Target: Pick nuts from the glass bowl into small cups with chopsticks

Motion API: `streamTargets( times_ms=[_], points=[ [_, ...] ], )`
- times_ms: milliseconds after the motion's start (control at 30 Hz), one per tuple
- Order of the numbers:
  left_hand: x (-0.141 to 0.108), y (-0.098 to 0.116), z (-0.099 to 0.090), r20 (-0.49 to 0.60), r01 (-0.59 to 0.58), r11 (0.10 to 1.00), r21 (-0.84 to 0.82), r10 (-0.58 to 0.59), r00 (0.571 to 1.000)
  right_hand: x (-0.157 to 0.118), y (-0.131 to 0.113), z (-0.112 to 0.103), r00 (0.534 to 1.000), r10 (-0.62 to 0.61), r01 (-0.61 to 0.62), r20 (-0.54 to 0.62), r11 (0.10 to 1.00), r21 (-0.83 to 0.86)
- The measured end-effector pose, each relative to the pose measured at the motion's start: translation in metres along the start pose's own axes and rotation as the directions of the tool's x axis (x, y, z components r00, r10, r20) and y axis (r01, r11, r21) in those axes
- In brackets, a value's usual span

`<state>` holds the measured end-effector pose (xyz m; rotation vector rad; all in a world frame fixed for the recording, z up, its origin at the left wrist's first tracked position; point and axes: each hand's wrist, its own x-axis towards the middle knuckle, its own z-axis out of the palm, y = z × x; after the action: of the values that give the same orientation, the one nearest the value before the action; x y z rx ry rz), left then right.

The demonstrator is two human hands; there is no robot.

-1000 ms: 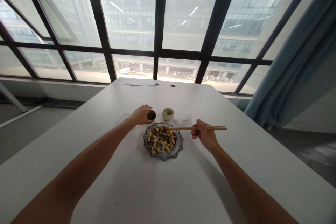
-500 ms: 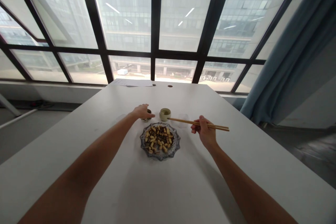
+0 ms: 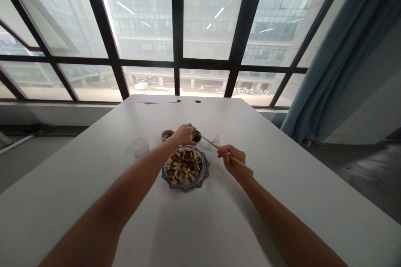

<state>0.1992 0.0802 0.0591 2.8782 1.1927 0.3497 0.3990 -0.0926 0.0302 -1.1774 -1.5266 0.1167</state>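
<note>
Supporting the items, the worktop (image 3: 188, 225) extends beneath the left hand (image 3: 184, 135) and right hand (image 3: 233, 159). The dish (image 3: 204, 171) sits just nearer than the left hand. The right hand grips chopsticks (image 3: 210, 142), tips at the green cup (image 3: 196, 137) grasped by the left. Beyond its wrist stands another cup (image 3: 166, 134). Peanuts (image 3: 187, 170) fill the dish.

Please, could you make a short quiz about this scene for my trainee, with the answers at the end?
1. Which hand holds the thin light-brown wooden chopsticks?
2. True or false: the scalloped clear glass-like bowl holds nothing.
3. The chopsticks' far ends are nearest to: a) the long blue fabric curtain; b) the small round green ceramic-looking cup in the left hand; c) the white paper sheets.

Key: 1. The right hand. 2. False: it holds tan peanuts and slim dark seed-like pieces. 3. b.
</note>
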Motion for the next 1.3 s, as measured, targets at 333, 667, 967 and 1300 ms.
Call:
streamTargets(
  times_ms=[333,667,967,1300],
  points=[
    [-0.009,0.005,-0.002,-0.012,-0.004,1.0,-0.016,0.003,1.0,0.01,0.003,0.018,0.98,-0.062,0.054,0.189,0.997,0.051],
    [0.0,-0.003,0.002,0.046,0.108,0.993,-0.055,-0.105,0.993,0.025,-0.028,-0.003,0.965,0.259,-0.257,0.031,0.925,0.28],
    [-0.03,0.0,-0.019,-0.001,0.172,0.985,0.006,-0.172,0.985,0.028,-0.046,0.001,0.817,0.355,-0.508,0.455,0.816,0.275],
    [-0.164,-0.053,-0.029,-0.514,0.313,0.949,-0.026,-0.281,0.81,0.024,-0.042,0.013,0.915,0.339,-0.398,0.22,0.852,0.341]
  ],
)
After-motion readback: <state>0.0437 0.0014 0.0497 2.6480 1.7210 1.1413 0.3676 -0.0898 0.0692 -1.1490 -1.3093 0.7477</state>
